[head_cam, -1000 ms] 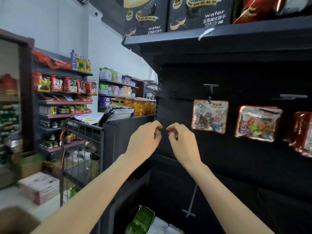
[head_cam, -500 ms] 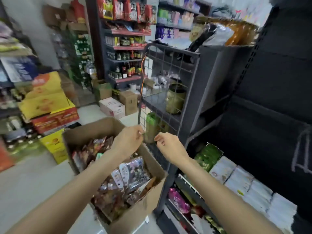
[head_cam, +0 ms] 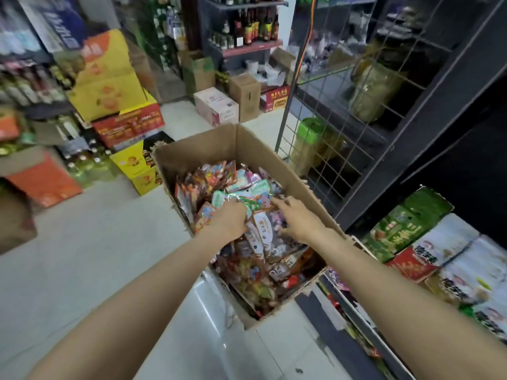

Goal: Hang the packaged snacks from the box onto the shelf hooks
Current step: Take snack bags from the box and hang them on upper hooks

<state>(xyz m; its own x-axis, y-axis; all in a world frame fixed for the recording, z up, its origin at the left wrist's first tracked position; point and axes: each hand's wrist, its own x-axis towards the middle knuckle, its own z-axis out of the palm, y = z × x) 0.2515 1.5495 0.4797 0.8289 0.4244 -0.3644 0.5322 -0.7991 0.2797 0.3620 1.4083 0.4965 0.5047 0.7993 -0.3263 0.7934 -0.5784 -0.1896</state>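
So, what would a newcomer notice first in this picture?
First, the open cardboard box on the floor in the middle, full of bright snack packets. Both hands are inside it: the left hand curls over a packet, the right hand spreads on others. At the left stand yellow cartons.

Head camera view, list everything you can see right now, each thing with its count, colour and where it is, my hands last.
cardboard box: one, brown, open, on the floor at centre.
snack packets: many, mixed colours, piled inside the box.
wire rack: one, dark, right of the box.
green-lidded jar: one, behind the rack's mesh.
stacked cartons: several, yellow and red, on the floor at left.
bagged goods: several, green, white and red, low shelf at right.
bottles: many, dark, far shelf.
left hand: in the box, fingers curled around packets.
right hand: fingers spread on the packets.
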